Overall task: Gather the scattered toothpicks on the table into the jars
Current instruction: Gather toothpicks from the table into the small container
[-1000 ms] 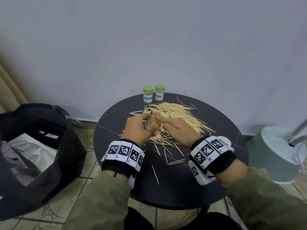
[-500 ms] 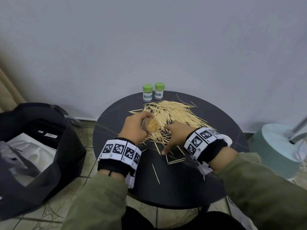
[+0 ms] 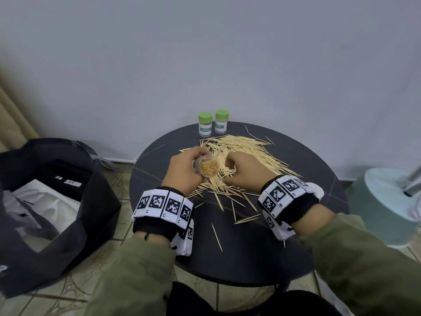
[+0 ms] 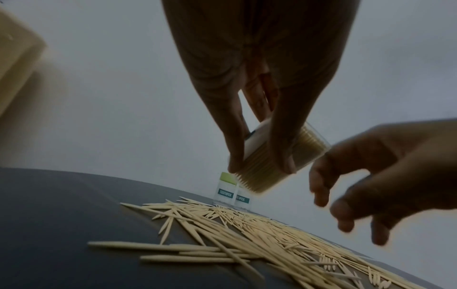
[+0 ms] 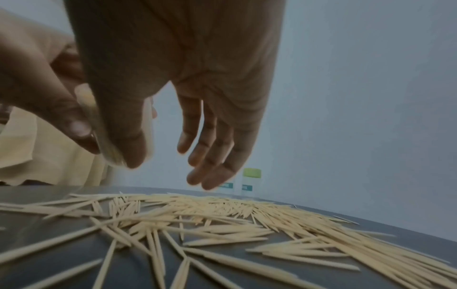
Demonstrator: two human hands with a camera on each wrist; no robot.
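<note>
My left hand (image 3: 182, 172) grips an open clear jar (image 3: 209, 166) packed with toothpicks. It is held tilted above the table, mouth toward me. In the left wrist view thumb and fingers wrap the jar (image 4: 277, 162). My right hand (image 3: 245, 171) hovers just right of the jar over the pile, its fingers (image 5: 210, 154) hanging loosely curled with nothing in them. Scattered toothpicks (image 3: 248, 151) lie in a wide heap across the round black table (image 3: 250, 252). Two closed green-lidded jars (image 3: 205, 124) (image 3: 221, 121) stand at the table's far edge.
Single toothpicks (image 3: 216, 236) lie apart toward the front of the table. A black bag (image 3: 50, 236) with white contents sits on the floor at the left. A pale green round stand base (image 3: 387, 201) is on the right. A grey wall is close behind the table.
My right hand left the jar mouth, dipped to the toothpicks nearer me, and is now back up beside the jar. The left hand has turned the jar's mouth more toward me.
</note>
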